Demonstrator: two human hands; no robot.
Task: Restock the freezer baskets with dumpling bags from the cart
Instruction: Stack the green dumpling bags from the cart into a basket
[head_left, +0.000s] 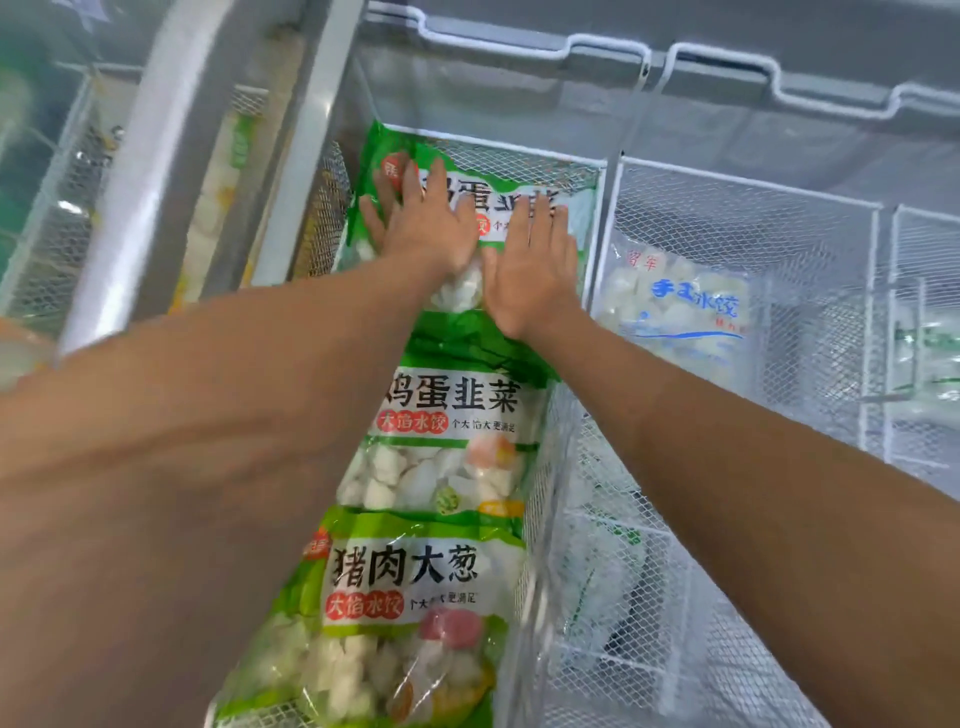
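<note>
Hands lie flat, left hand (421, 223) beside right hand (530, 265), fingers (439, 182) straight and gripping nothing, pressing the far green dumpling bag (566, 208) in the wire basket (550, 156). Two more green bags (447, 415) lie nearer. Rightward, a blue-printed bag (680, 306) sits in the neighbouring basket (748, 182).

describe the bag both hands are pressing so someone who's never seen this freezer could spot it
Find the white wire basket holding a row of three green bags. The far green bag lies at the back end of that row, with the left hand and right hand flat on it. Unlike the middle green bag and the near green bag, it is partly covered by hands.
</note>
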